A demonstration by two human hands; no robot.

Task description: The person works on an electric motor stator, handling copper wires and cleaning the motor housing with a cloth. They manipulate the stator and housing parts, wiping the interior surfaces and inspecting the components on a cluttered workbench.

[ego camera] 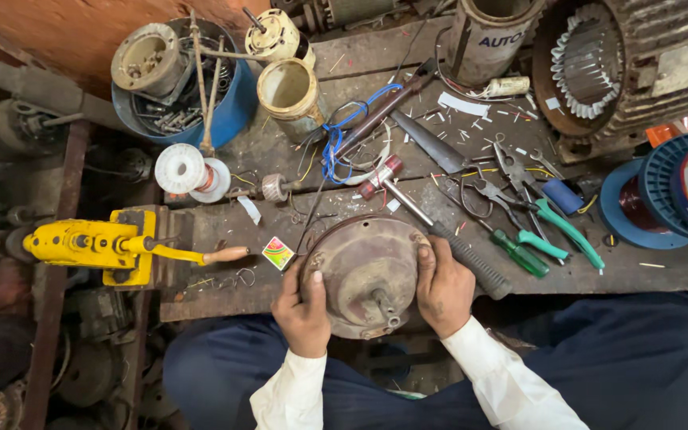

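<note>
Cluttered wooden desk [439,263] is carrying a domed rusty motor cover [366,275] at its near edge, where left hand [302,309] and right hand [442,288] are clasping its rim, steadying it; next likely calls for lifting squarely.

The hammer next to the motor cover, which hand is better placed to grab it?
Probably the right. The right hand grips the cover on the side where the hammer handle lies, almost touching its knuckles. The left hand holds the far side and would have to cross over the cover.
</note>
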